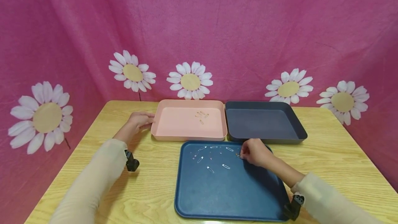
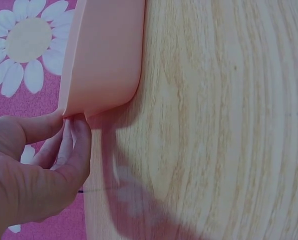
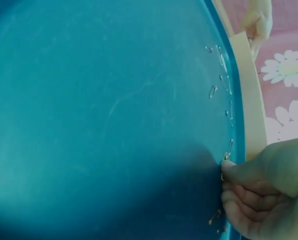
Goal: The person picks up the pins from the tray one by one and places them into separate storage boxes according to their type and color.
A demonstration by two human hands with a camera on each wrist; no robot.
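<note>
My left hand [image 1: 136,122] pinches the left rim of the pink tray [image 1: 174,123], thumb on top and fingers curled beneath the lip, as the left wrist view shows. Several gold safety pins [image 1: 201,122] lie inside that tray. Over the upper right of the blue tray [image 1: 233,196], my right hand [image 1: 257,152] pinches a gold safety pin [image 3: 226,157] between thumb and fingers, close to the tray's surface. Other small gold pins [image 3: 215,217] lie by the curled fingers. Silver safety pins [image 1: 226,166] are scattered on the blue tray's upper part.
A dark grey tray [image 1: 264,122] stands right of the pink one, behind the blue tray. All three are on a wooden table [image 1: 149,189]. A pink curtain [image 1: 236,37] with daisies hangs along the table's back edge.
</note>
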